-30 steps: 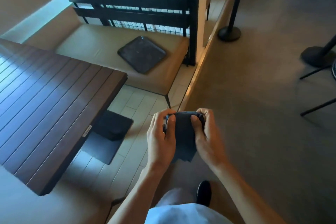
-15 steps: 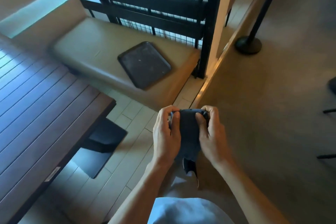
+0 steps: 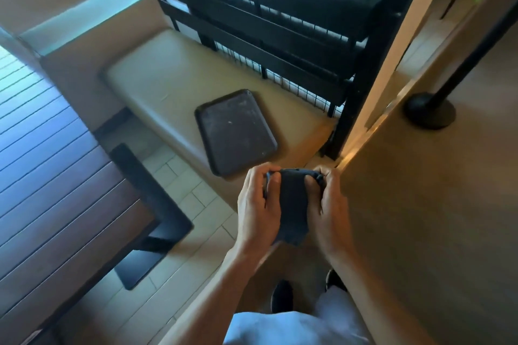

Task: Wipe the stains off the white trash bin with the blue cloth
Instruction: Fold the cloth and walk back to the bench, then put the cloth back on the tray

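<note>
A dark blue cloth (image 3: 293, 204) hangs folded between my two hands at chest height, low in the middle of the view. My left hand (image 3: 258, 206) grips its left edge with the thumb on top. My right hand (image 3: 329, 204) pinches its right edge. No white trash bin shows in this view.
A dark tray (image 3: 235, 130) lies on a tan bench seat (image 3: 151, 84) ahead. A black slatted partition (image 3: 280, 8) rises behind the bench. A dark wooden table (image 3: 47, 190) stands at left. A black post base (image 3: 430, 110) sits on the floor at right. My shoes (image 3: 281, 295) show below.
The view has moved forward and turned left: the bench and tray are closer, the table has slid further left. Both hands keep hold of the cloth, refolding it slightly.
</note>
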